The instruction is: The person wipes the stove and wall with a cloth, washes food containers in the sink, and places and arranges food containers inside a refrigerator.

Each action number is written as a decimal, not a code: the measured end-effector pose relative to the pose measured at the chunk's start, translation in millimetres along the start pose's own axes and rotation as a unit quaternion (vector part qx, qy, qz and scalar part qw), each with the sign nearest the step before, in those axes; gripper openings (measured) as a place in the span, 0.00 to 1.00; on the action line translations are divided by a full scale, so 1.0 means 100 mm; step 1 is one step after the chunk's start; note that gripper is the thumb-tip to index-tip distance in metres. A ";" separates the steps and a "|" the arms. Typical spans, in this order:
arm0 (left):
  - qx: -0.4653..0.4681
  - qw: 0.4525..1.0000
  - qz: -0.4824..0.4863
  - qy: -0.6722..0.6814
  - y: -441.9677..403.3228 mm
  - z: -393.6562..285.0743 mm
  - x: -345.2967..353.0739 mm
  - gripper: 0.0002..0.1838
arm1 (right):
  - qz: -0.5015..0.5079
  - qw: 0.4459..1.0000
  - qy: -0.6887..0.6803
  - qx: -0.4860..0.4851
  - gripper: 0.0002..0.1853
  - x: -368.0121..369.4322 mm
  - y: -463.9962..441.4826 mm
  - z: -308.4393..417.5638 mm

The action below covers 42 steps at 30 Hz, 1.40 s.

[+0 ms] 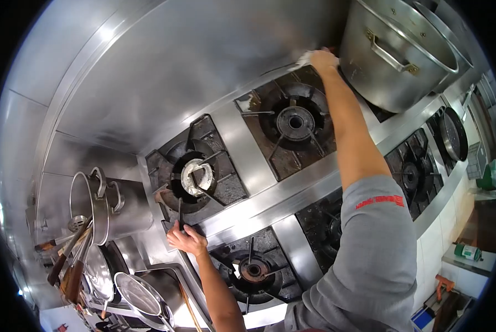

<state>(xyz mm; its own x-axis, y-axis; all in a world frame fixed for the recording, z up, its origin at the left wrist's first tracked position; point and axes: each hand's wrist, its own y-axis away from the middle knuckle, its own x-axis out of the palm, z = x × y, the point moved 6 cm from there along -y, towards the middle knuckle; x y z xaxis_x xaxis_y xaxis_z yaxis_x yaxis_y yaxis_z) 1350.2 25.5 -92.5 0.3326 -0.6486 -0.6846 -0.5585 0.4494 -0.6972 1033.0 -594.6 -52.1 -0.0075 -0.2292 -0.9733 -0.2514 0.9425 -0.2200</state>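
At the back of the stove, beside the large metal pot (397, 61), my right hand (324, 58) is closed on a white cloth (303, 60) against the steel back wall. The right arm reaches over the stove, past the back middle burner (295, 123). My left hand (187, 239) is at the front edge of the back left burner (197, 176), its fingers around the end of a thin dark bar (180, 210). Crumpled foil lies around the centre of that burner. The front left burner (253, 269) is just right of the left forearm.
On the left stand a tall metal pot (129, 205) with wooden-handled utensils (73, 279) and a strainer (137, 293). Farther right are another burner (411, 174) and a black pan (453, 134). A green-labelled canister (468, 252) sits on a shelf at the lower right.
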 end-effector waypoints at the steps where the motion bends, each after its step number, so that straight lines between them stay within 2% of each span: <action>1: -0.006 1.000 -0.006 0.001 -0.02 0.02 0.01 0.22 | -0.007 1.000 0.001 -0.005 0.11 -0.04 -0.05 -0.03; 3: 0.003 1.000 -0.005 0.008 -0.01 -0.01 0.00 0.21 | 0.010 0.990 0.087 -0.113 0.14 -0.03 -0.06 0.00; 4: 0.002 1.000 0.001 0.002 0.00 -0.02 -0.01 0.21 | 0.016 0.989 0.095 -0.115 0.14 -0.01 -0.10 -0.04; 6: -0.008 1.000 0.012 0.003 0.03 0.03 0.03 0.21 | -0.071 0.982 0.090 -0.147 0.12 -0.63 -0.08 0.12; 8: 0.001 1.000 0.010 -0.001 0.01 0.03 0.02 0.21 | 0.042 0.991 -0.027 -0.123 0.11 -0.92 -0.29 0.05; 9: -0.002 1.000 0.014 -0.006 0.01 0.06 0.04 0.22 | 0.044 0.991 -0.025 -0.121 0.11 -0.86 -0.36 -0.01; 11: -0.011 1.000 0.021 -0.006 0.03 0.03 0.04 0.22 | -0.129 0.978 0.093 -0.133 0.09 -0.94 -0.41 -0.11; 12: -0.013 1.000 0.020 -0.005 0.03 0.01 0.03 0.22 | -0.131 0.978 0.095 -0.134 0.09 -0.91 -0.33 -0.09; 14: -0.012 1.000 0.016 0.001 0.01 0.01 0.03 0.22 | -0.109 0.992 0.027 -0.064 0.11 -0.71 -0.15 -0.04; 15: -0.010 1.000 0.014 0.000 0.01 0.00 0.02 0.22 | -0.110 0.992 0.024 -0.065 0.11 -0.52 -0.14 -0.03; 17: -0.009 1.000 0.015 0.005 0.01 -0.02 0.02 0.22 | -0.027 0.990 -0.080 -0.114 0.13 0.06 -0.05 -0.01; 18: -0.007 1.000 0.016 0.013 0.01 -0.02 0.01 0.22 | -0.020 0.990 -0.082 -0.112 0.13 0.36 -0.09 0.00; 20: 0.001 1.000 0.016 0.011 0.01 -0.02 0.01 0.23 | -0.055 0.986 -0.151 -0.047 0.15 0.75 -0.27 -0.14; 21: 0.005 1.000 0.008 0.015 0.00 -0.04 0.01 0.23 | 0.019 0.989 -0.095 -0.115 0.16 0.50 -0.09 -0.06; 22: 0.008 1.000 0.013 0.021 0.00 -0.04 0.03 0.23 | 0.021 0.990 -0.090 -0.109 0.16 0.50 -0.03 -0.05; 24: 0.023 1.000 -0.002 0.005 0.01 -0.01 0.03 0.25 | -0.048 0.983 -0.176 0.001 0.16 0.56 0.06 -0.22; 26: 0.022 1.000 -0.002 0.006 0.02 0.04 0.04 0.26 | -0.013 0.987 -0.157 -0.012 0.15 0.59 0.17 -0.35; 28: 0.013 1.000 -0.001 0.004 0.03 0.04 0.04 0.26 | -0.033 0.986 -0.149 -0.062 0.15 0.53 0.51 -0.46; 30: 0.013 1.000 -0.004 0.011 0.02 0.01 0.02 0.25 | -0.004 0.984 -0.173 -0.045 0.14 0.30 1.02 -0.61; 32: 0.011 1.000 -0.008 -0.002 0.02 0.02 0.02 0.25 | -0.080 0.968 -0.225 -0.077 0.15 0.21 1.52 -0.85; 34: 0.005 1.000 -0.008 0.004 0.01 -0.01 0.01 0.24 | -0.125 0.963 -0.208 -0.113 0.18 0.15 2.09 -1.13; 36: 0.008 1.000 -0.015 -0.004 0.01 -0.01 0.00 0.23 | -0.060 0.977 -0.199 -0.050 0.21 0.05 2.54 -1.36; 37: 0.006 1.000 -0.014 -0.002 0.01 0.00 0.00 0.22 | -0.100 0.971 -0.213 -0.042 0.21 -0.03 2.76 -1.37; 39: -0.006 1.000 -0.001 -0.001 0.02 -0.01 0.00 0.21 | -0.154 0.958 -0.241 -0.035 0.21 -0.17 3.18 -1.18; 42: -0.012 1.000 0.006 -0.008 0.00 -0.01 -0.03 0.20 | -0.176 0.937 -0.293 -0.074 0.19 -0.40 3.79 -0.13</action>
<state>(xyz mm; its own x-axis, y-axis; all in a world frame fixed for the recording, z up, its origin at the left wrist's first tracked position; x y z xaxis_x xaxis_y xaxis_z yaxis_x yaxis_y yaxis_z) 1348.7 26.9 -89.8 0.3381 -0.6335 -0.6959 -0.5805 0.4416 -0.6841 925.3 -231.2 -95.4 0.6229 -0.3061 -0.7200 -0.2708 0.7790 -0.5655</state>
